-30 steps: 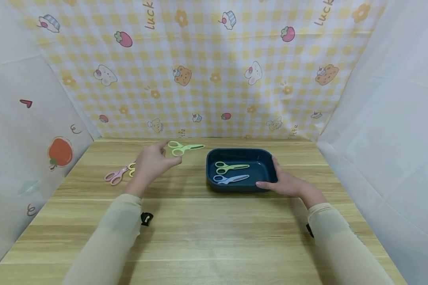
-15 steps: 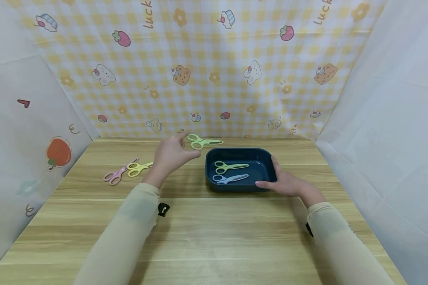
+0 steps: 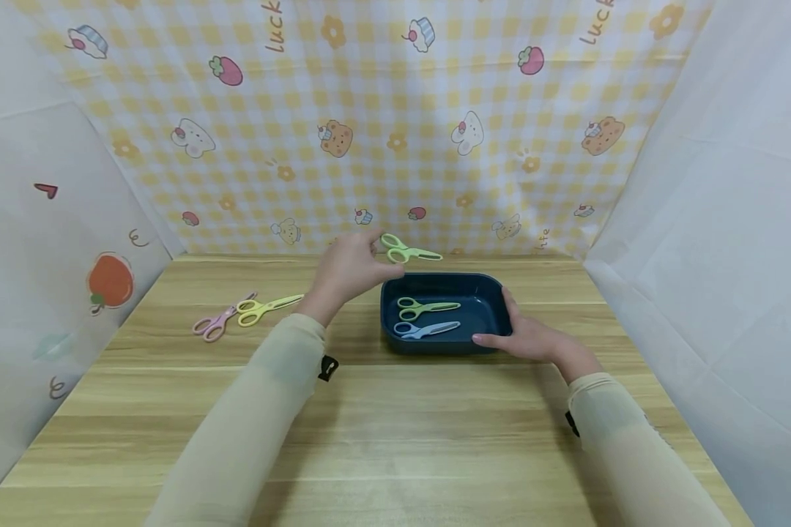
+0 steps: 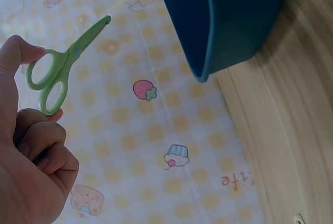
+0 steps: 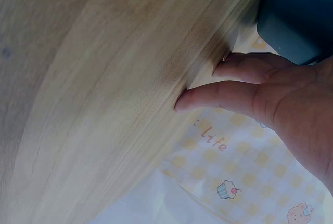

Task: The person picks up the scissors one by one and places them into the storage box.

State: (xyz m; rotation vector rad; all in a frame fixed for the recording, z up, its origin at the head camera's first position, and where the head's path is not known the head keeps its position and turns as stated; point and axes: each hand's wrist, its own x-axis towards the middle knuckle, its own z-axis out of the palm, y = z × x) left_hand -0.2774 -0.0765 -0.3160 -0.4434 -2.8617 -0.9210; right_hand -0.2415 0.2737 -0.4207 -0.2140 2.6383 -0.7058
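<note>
My left hand (image 3: 354, 269) pinches light green scissors (image 3: 411, 250) by the handle loops, between thumb and forefinger. The scissors hang above the back left rim of a dark blue box (image 3: 448, 348), blades pointing right. In the left wrist view the other fingers are curled into the palm. Inside the box lie green scissors (image 3: 428, 308) and, in front of them, light blue scissors (image 3: 427, 330). My right hand (image 3: 534, 338) rests against the box's front right corner, thumb along the front rim, fingers along the right side. In the right wrist view, extended fingers (image 5: 223, 95) touch the wooden tabletop.
Pink scissors (image 3: 223, 319) and yellow scissors (image 3: 266, 307) lie on the wooden table (image 3: 395, 439), left of the box. A yellow checked cloth (image 3: 395, 168) hangs behind the table. White sheets hang at both sides.
My left hand has carried the light green scissors rightward and slightly up, from left of the box to above its back left rim. The right hand and the box have stayed put.
</note>
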